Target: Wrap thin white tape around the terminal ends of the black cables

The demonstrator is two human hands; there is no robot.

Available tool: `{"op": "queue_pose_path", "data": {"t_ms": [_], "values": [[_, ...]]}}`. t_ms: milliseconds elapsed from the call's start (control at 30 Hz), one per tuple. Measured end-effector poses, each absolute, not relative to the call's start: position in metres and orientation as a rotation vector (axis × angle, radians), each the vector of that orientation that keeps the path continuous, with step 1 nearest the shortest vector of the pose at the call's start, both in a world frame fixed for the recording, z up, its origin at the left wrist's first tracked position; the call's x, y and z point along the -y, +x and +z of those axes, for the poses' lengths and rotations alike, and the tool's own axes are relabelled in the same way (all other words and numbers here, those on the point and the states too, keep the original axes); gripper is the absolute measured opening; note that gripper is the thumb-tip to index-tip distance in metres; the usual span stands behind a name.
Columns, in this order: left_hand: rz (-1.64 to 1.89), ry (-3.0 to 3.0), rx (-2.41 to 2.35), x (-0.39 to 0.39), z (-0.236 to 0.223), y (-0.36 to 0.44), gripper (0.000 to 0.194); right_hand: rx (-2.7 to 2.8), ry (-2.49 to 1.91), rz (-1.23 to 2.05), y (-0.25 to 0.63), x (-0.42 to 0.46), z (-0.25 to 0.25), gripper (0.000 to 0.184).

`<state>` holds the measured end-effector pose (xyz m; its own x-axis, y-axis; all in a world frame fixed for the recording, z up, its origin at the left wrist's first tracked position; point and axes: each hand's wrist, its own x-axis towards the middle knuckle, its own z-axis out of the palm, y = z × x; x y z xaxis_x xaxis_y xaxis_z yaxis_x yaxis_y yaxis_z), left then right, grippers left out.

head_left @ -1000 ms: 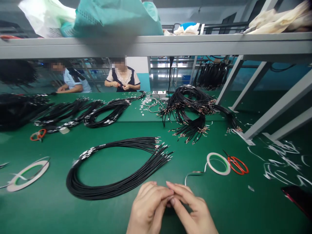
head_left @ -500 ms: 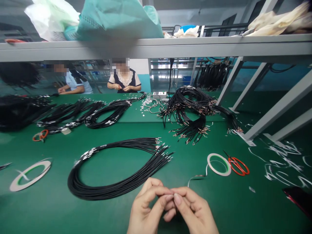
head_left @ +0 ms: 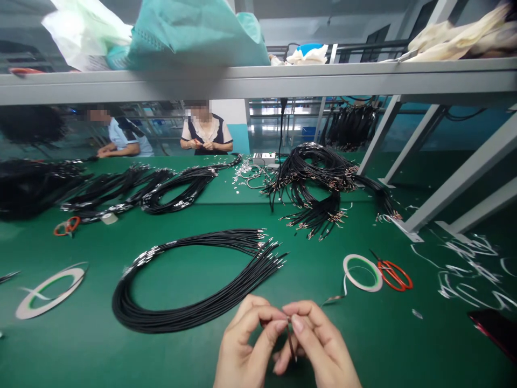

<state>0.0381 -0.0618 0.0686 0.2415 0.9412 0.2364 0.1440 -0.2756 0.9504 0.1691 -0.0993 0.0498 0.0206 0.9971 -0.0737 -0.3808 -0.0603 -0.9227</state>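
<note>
My left hand (head_left: 251, 342) and my right hand (head_left: 324, 342) meet at the fingertips, low in the head view. Both pinch a thin dark cable (head_left: 291, 345), whose short visible length hangs down between the fingers. What sits right at the pinch is too small to make out. Just beyond my hands lies a looped bundle of black cables (head_left: 169, 319) with silvery tips pointing right. To the right is a roll of narrow tape (head_left: 347, 283) with a loose tail, beside orange-handled scissors (head_left: 398, 276).
Another tape roll (head_left: 30, 310) lies at the left, and more orange scissors (head_left: 67, 226) behind it. Coiled cables (head_left: 315, 161) are piled at the back. White strip scraps (head_left: 468, 269) and grey shelf legs (head_left: 464, 178) stand at right. Two people sit across the table.
The dark cable between my fingertips now shows, hanging downward. My right fingers have shifted slightly. The tape roll's loose tail has swung to the right.
</note>
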Motion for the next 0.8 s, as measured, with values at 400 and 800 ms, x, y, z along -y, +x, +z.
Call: {"op": "queue_pose_path", "data": {"t_ms": [400,800], "values": [[1.209,1.657,-1.039,0.064,0.065,0.040,0.010,1.056,-1.048,1.000,0.174,0.103,0.037,0.031],[1.192,1.668,-1.067,0.065,0.066,0.043,0.010,0.893,-1.053,1.110,0.172,0.098,0.032,0.017]]}}
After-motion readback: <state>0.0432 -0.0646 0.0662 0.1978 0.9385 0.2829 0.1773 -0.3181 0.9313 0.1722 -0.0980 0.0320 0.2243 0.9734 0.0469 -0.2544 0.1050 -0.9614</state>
